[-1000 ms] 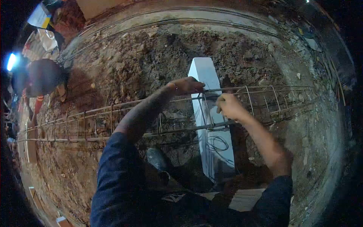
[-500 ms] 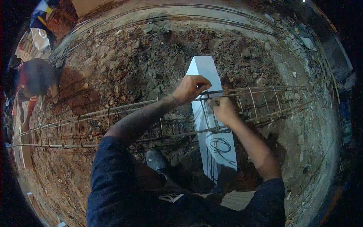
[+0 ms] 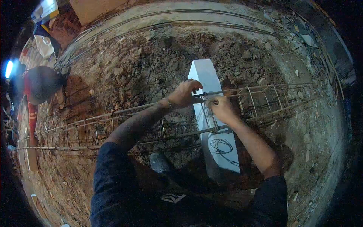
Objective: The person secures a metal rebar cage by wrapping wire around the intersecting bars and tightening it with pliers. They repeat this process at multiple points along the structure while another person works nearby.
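A long rebar cage crosses the view from left to right, resting over a white block. My left hand is at the cage's upper bar above the block, its fingers curled; whether it holds anything is hidden. Just to the right, my right hand is closed in a pinch near a stirrup joint, and what is between its fingertips is too small to make out. A loose coil of thin wire lies on the block below the cage.
At the left, another person bends over the cage's far end. Long rods lie on a pale strip at the top. Rough soil and stones surround the block. A shoe shows below the cage.
My left hand has moved slightly left and down, its fingers lifted off the bar a little. My right hand stays by the joint. The view has shifted, and a bright light now shows at the left.
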`<state>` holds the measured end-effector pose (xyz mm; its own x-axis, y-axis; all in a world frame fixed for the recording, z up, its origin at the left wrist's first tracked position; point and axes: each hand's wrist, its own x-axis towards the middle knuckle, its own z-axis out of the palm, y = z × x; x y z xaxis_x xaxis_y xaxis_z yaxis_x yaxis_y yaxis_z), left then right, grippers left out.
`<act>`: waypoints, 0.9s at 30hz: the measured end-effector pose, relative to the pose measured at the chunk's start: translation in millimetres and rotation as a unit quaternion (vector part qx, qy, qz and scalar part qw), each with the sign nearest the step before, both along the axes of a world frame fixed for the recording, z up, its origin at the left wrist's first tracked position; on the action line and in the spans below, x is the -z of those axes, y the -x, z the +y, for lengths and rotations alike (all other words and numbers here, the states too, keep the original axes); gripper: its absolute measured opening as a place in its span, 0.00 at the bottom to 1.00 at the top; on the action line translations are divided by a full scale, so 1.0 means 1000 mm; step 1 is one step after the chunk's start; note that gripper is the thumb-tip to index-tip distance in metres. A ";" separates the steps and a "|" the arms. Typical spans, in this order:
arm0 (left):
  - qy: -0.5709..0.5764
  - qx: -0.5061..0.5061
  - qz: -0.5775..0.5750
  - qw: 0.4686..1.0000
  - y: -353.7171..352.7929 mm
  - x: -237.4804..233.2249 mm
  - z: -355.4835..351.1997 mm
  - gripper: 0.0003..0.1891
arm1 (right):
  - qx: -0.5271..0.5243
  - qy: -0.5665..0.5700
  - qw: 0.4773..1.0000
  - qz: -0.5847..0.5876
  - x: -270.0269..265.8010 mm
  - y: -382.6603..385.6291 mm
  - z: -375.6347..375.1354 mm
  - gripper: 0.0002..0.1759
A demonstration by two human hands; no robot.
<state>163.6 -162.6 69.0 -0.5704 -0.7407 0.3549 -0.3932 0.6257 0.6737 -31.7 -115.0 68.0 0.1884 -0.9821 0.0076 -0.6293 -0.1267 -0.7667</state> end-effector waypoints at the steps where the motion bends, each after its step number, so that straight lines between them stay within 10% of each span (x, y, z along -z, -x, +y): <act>1: 0.001 -0.001 -0.007 1.000 -0.003 0.006 -0.006 0.10 | -0.003 -0.007 1.000 -0.019 0.007 0.002 -0.003 0.15; 3: -0.012 0.031 -0.047 0.998 0.000 0.019 -0.015 0.14 | -0.008 -0.012 0.999 -0.036 0.005 0.003 -0.004 0.16; 5: 0.053 0.045 -0.318 0.946 0.005 0.031 -0.023 0.12 | -0.010 -0.053 0.998 -0.018 -0.006 0.003 0.000 0.17; 9: 0.029 -0.023 -0.278 0.960 0.011 0.036 -0.025 0.13 | 0.032 -0.066 0.996 -0.053 0.008 0.003 0.000 0.18; 11: -0.333 0.037 -0.244 0.910 0.014 -0.001 -0.020 0.14 | 0.034 -0.083 0.992 -0.092 0.016 0.004 -0.004 0.17; 13: -0.181 0.215 -0.126 0.952 -0.005 0.017 -0.031 0.14 | 0.032 -0.087 0.989 -0.120 0.015 0.003 -0.006 0.17; 16: -0.219 0.145 -0.115 0.958 -0.008 0.009 -0.031 0.16 | 0.107 -0.249 0.929 -0.251 -0.004 0.000 -0.003 0.11; 24: 0.025 0.103 -0.347 0.932 0.008 0.014 -0.035 0.09 | 0.037 0.047 0.998 -0.002 0.034 0.000 -0.014 0.06; 27: -0.064 0.139 -0.028 0.988 -0.005 0.031 -0.033 0.08 | 0.033 -0.027 0.999 0.030 -0.002 -0.009 -0.004 0.07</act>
<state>168.9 -195.7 38.1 -0.7737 -0.5898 0.2315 -0.2568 0.6259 0.7364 -22.6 -118.6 70.3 0.1214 -0.9911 -0.0548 -0.6798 -0.0428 -0.7321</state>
